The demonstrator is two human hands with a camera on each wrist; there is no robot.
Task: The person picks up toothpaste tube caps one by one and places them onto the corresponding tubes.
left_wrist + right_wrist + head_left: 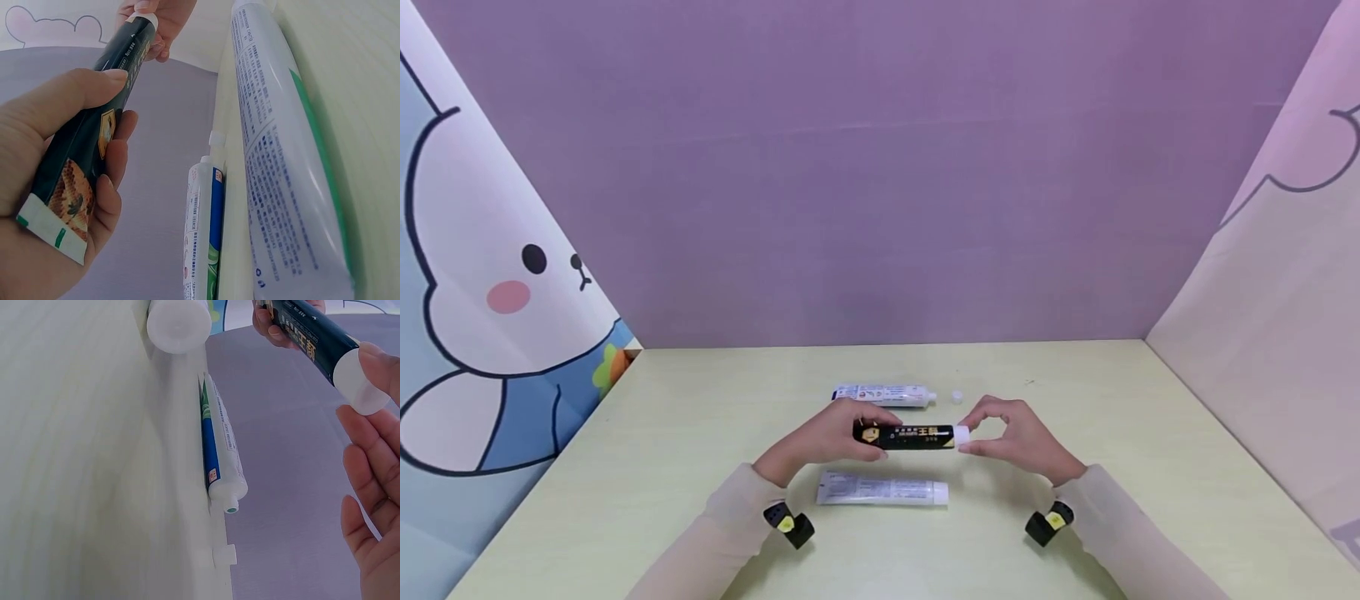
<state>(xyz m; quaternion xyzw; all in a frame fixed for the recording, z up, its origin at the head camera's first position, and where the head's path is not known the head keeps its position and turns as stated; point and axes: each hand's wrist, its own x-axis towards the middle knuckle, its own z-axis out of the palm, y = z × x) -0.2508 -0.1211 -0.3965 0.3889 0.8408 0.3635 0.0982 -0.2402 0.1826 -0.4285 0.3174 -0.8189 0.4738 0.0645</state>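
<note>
My left hand [842,429] grips a black toothpaste tube [906,437] by its flat end, the thumb along one side and the fingers curled round the other. The tube is held level above the table. At its other end, my right hand [1018,435] pinches the white cap [360,382] between thumb and forefinger. The cap sits on the tube. Behind the hands lies a white and blue toothpaste tube [883,395] with its nozzle bare, and a small white cap [957,397] stands beside it. Nearer to me lies a white and green toothpaste tube [880,489] with its cap on.
The pale wooden table [715,387] meets a purple backdrop [880,208] at its far edge. A cartoon-printed sheet [497,250] rises on the left, and a pale pink and white one [1285,333] on the right.
</note>
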